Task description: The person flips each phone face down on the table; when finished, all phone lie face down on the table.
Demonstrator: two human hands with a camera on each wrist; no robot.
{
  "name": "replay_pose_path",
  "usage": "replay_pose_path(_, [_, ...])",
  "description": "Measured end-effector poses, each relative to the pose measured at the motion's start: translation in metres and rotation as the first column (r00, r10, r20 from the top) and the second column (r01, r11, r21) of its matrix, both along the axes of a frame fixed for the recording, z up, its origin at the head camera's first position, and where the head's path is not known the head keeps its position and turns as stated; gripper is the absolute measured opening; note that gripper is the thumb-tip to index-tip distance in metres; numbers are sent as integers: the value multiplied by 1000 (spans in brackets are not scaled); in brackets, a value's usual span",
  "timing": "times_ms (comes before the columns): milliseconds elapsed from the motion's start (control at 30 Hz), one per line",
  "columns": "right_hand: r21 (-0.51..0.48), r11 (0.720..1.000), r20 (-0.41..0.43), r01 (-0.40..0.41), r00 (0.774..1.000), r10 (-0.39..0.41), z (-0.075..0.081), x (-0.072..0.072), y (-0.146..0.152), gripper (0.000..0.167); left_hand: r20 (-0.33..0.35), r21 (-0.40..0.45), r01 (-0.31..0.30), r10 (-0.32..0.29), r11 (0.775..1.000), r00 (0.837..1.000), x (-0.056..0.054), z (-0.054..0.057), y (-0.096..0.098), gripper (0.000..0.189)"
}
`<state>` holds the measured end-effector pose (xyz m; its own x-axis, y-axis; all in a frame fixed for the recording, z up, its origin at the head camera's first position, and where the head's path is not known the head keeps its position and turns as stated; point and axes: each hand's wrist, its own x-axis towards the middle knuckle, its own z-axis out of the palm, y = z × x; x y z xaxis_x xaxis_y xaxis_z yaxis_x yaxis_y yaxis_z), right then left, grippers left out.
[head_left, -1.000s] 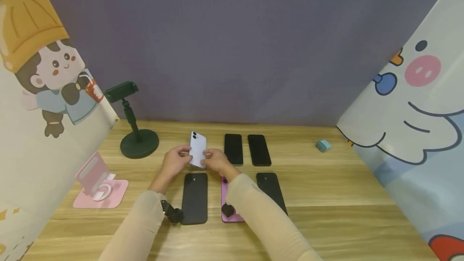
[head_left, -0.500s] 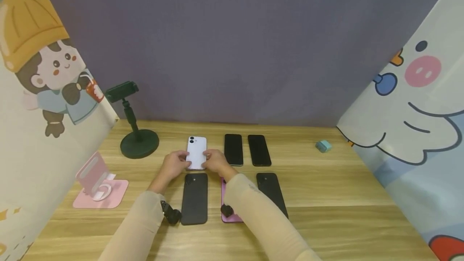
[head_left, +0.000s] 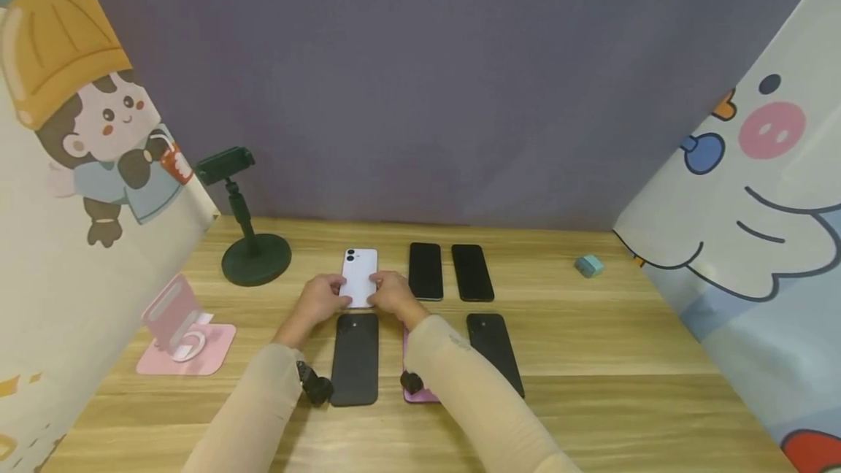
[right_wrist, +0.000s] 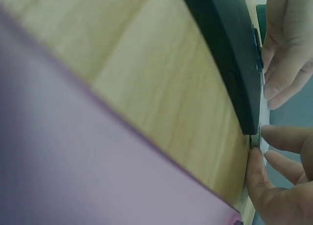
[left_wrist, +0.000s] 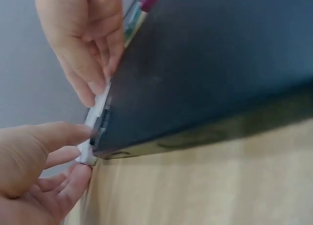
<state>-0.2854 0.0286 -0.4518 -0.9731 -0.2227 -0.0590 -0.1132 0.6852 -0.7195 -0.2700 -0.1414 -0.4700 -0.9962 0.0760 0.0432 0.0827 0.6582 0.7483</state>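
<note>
A pale lavender-white smartphone (head_left: 358,277) lies back side up at the left end of the far row, its two camera lenses at the top left corner. My left hand (head_left: 321,298) holds its left edge with thumb and fingers. On the opposite edge, the fingers of my right hand (head_left: 392,293) grip it near the lower corner. In the left wrist view the phone appears edge-on as a thin white strip (left_wrist: 99,105) between both hands. Just in front lies a black smartphone (head_left: 355,360), back up. A pink smartphone (head_left: 420,395) is partly hidden under my right forearm.
Two dark phones, one (head_left: 425,271) beside another (head_left: 472,273), continue the far row; a black phone (head_left: 496,351) lies nearer. At left stand a dark green phone stand (head_left: 256,260) and a pink folding stand (head_left: 187,349). A small teal block (head_left: 588,266) sits far right.
The white phone, earlier tilted and turned, has been lowered and straightened in line with the far row. Both hands keep hold of its edges. The head view has shifted slightly.
</note>
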Motion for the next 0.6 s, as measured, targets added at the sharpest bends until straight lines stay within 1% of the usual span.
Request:
replay_pose_path(100, [14,1000,22,-27,999,26,5,1,7,49,28,-2,16,-16,1000,999,-2,4,1,42])
replay_pose_path(200, [17,999,40,-52,998,51,9,2,22,47,26,-27,28,-27,999,999,-3,8,3,42])
replay_pose_path(267, [25,998,31,-59,998,59,12,1,37,46,-10,-59,32,-32,998,999,-4,10,7,41])
replay_pose_path(367, [17,999,10,-38,999,38,15,-2,62,43,-94,-77,23,-30,997,995,-5,14,18,38])
replay_pose_path(433, [22,1000,7,-6,1000,6,15,-3,77,43,-139,-40,19,-24,999,990,-7,17,30,37])
replay_pose_path(500, [23,999,15,33,999,-33,15,-5,89,43,-157,17,30,-27,999,987,-9,20,43,37])
replay_pose_path(600, [38,996,27,81,996,-82,12,-7,104,45,-126,114,71,-57,991,990,-14,20,65,40])
